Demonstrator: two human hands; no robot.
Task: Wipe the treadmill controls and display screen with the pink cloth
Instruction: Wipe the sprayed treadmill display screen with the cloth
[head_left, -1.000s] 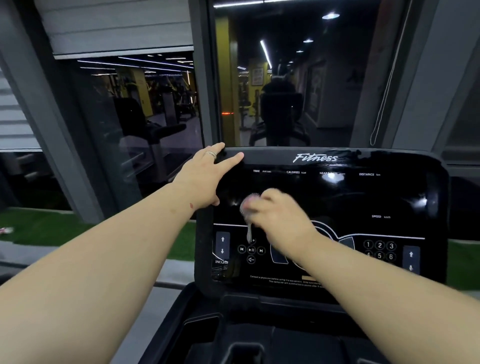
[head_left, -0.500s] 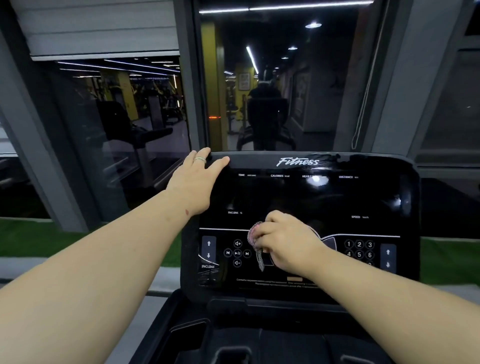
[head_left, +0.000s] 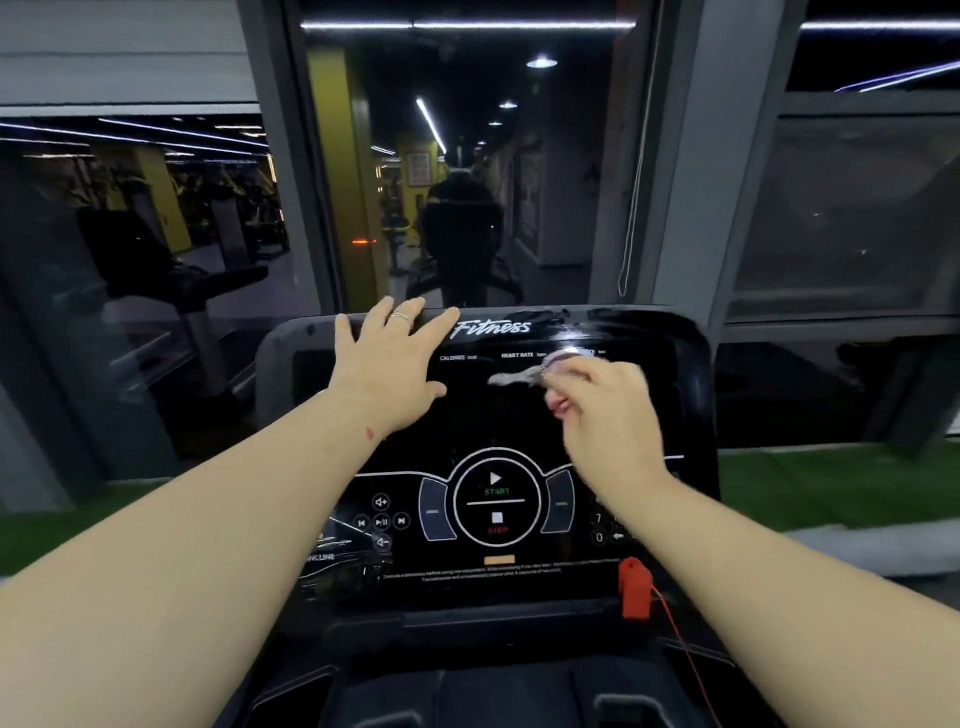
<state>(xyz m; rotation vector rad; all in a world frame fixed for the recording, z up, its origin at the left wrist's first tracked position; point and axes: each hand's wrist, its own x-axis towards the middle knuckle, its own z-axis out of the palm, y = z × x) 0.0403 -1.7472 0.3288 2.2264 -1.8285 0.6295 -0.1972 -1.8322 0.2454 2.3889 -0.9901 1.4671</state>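
The head view shows the pink cloth (head_left: 551, 370) bunched in the right hand (head_left: 602, 410), whose grip is closed around it with the fingers curled, and it is pressed on the upper part of the display screen (head_left: 498, 410), just under the row of small labels such as heart rate. The cloth looks soft and thin, and it is blurred, with a pale strip of it trailing to the left, so its exact shape is hard to tell. The left hand (head_left: 389, 364) lies flat with straight, spread fingers on the top left part of the console (head_left: 691, 395), with a ring (head_left: 401, 316) on one finger; its grip is open and it holds nothing. The console is a glossy black panel with rounded corners, smooth and hard, and it reflects the ceiling lights. Below the screen are the flat printed controls: a round start and stop button (head_left: 496, 503), media keys (head_left: 382, 520) to the left, and number keys partly hidden by the right forearm. I think the main risk is that a firm wipe over the start button starts the belt, because the keys seem to be touch areas without a raised edge. A second risk is that the loose end of the cloth or the forearm catches the red safety clip (head_left: 635, 595) and its thin cord (head_left: 685, 654) at the lower right and pulls it off. The glossy panel can also keep streaks, like those near the white logo (head_left: 491, 328).
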